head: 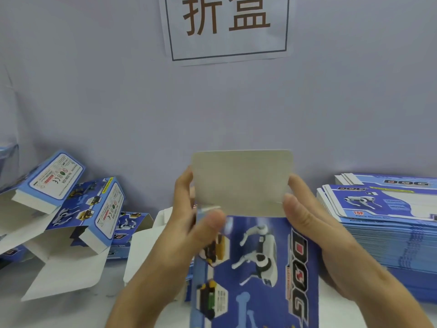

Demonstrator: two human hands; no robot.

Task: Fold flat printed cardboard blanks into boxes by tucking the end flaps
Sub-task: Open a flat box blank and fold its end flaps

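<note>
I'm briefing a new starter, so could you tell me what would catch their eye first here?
The blue printed box at centre, gripped by the left hand and right hand, its plain end flap standing up. A tall stack of flat blanks sits right, folded boxes lie left.

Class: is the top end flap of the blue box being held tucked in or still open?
Open: the grey rounded cardboard flap stands upright above the blue printed box.

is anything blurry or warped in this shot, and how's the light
Head view: the left hand's thumb is smeared by motion blur, and the box print is soft. Wide-angle warp bows the stack of flat blanks at the right and the folded boxes at the left. Light is even and soft, with no glare on the grey flap and only faint shadows.
</note>
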